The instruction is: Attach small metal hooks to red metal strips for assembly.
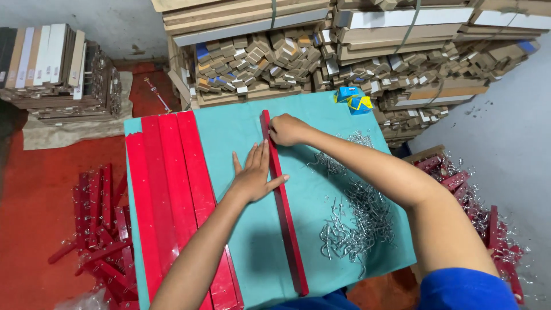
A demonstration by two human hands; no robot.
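Head view: teal table (241, 126), red floor (34, 189); left hand (255, 175) flat, right hand (287, 130) pinching red bar (284, 212).

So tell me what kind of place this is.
Probably a small woodworking or assembly workshop: bundled wood offcuts stacked behind, red painted slats on the teal table, and a heap of metal hooks.

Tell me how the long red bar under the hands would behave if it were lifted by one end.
The red bar looks straight and rigid, probably painted wood, so it should stay stiff rather than sag. Long and thin, it would likely feel light but swing awkwardly. The left hand lies flat against it and the right hand pinches its far end; its glossy paint may be slightly slippery.
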